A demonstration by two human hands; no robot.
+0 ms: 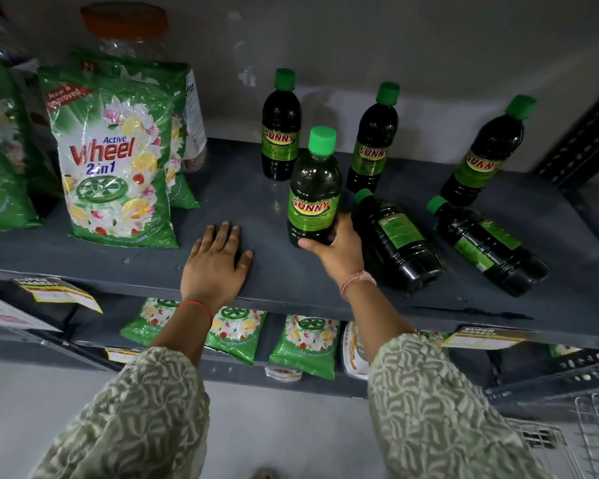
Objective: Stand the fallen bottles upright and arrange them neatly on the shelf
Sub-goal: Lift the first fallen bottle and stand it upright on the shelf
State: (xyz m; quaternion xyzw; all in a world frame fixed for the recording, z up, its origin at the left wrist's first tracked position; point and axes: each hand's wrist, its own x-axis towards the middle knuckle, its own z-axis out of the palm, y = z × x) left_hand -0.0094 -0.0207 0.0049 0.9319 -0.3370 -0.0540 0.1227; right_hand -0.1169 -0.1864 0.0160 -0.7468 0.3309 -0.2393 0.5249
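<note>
Grey metal shelving (242, 202) is standing against a pale wall (395, 39), a perforated upright (581, 143) rising rightward above a light floor (32, 409).

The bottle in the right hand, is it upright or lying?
Upright: the held bottle has its green cap on top and its base on the shelf, right hand around its lower part.

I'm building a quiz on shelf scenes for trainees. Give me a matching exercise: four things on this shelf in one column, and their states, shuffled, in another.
Things:
1. left hand
2. right hand
3. front bottle
4. two bottles at right front

States:
A. lying on their sides, caps pointing back-left
B. flat on the shelf, holding nothing
C. upright, gripped near its base
D. wrapped around a bottle's lower part

Pairs: 1-B, 2-D, 3-C, 4-A
</note>
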